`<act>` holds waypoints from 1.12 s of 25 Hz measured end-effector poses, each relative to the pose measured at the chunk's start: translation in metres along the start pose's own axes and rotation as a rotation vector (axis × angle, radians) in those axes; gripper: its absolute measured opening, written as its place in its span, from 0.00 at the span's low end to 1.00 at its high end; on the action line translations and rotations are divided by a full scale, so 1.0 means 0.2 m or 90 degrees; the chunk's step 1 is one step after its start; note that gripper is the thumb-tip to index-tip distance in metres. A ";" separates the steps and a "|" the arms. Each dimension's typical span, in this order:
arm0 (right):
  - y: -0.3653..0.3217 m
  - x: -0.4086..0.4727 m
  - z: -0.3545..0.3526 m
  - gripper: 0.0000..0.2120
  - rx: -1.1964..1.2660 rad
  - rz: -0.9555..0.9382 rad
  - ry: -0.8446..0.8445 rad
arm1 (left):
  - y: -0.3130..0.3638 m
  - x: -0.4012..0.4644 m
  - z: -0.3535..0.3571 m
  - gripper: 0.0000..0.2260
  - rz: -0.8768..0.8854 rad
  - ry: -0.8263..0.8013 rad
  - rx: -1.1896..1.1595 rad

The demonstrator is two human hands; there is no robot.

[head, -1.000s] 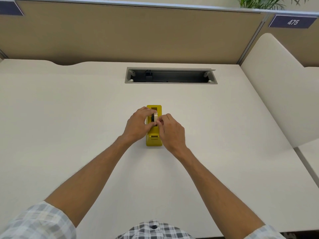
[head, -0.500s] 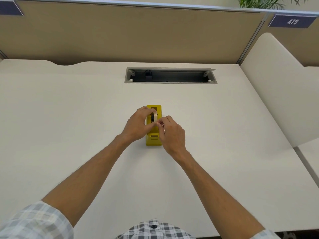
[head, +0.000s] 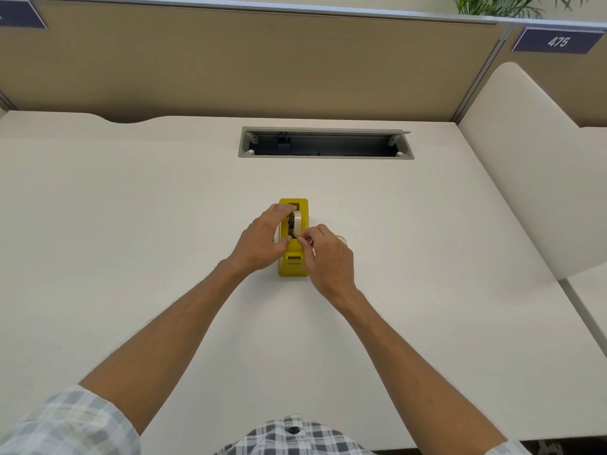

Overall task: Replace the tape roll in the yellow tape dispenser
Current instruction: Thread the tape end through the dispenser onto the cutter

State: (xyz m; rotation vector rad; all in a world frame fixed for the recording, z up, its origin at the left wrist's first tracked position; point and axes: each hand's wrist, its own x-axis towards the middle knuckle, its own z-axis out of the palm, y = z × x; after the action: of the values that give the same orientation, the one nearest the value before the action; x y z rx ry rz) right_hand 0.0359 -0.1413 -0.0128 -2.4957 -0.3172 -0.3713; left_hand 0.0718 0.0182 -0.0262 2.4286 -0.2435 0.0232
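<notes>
The yellow tape dispenser (head: 293, 267) stands on the white desk (head: 131, 224), its long axis pointing away from me. A pale tape roll (head: 297, 222) on a dark hub sits upright in its slot. My left hand (head: 262, 239) grips the dispenser's left side, thumb by the roll. My right hand (head: 328, 254) is at the right side, thumb and forefinger pinched at the roll's near edge, seemingly on the tape's end. A second pale roll (head: 341, 239) peeks out behind my right hand, mostly hidden.
An open cable slot (head: 325, 143) is cut into the desk beyond the dispenser. A tan partition (head: 246, 60) runs along the back, and a cream side panel (head: 525, 175) stands at the right.
My right hand has slid slightly toward me along the dispenser, its pinch now at the roll's near edge. More of the roll shows. My left hand stays on the dispenser.
</notes>
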 end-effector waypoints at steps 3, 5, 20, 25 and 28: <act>0.00 0.00 0.00 0.09 -0.007 -0.001 -0.007 | 0.00 -0.01 0.01 0.27 -0.033 0.002 0.016; -0.01 0.00 -0.01 0.09 -0.011 -0.002 -0.004 | -0.01 -0.02 0.02 0.27 -0.037 -0.005 0.015; -0.03 -0.05 -0.02 0.08 -0.014 -0.004 -0.002 | 0.02 -0.04 0.01 0.26 -0.037 0.003 0.022; -0.03 -0.07 -0.03 0.08 -0.017 0.003 -0.001 | 0.02 -0.05 0.02 0.30 -0.073 0.006 0.050; -0.04 -0.08 -0.04 0.08 -0.017 -0.001 0.003 | 0.02 -0.05 0.02 0.29 -0.086 0.002 0.045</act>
State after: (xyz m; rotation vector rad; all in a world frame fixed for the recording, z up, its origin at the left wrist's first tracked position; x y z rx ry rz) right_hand 0.0167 -0.1418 -0.0077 -2.5209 -0.3148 -0.3836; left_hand 0.0607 0.0141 -0.0278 2.5105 -0.0777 -0.0255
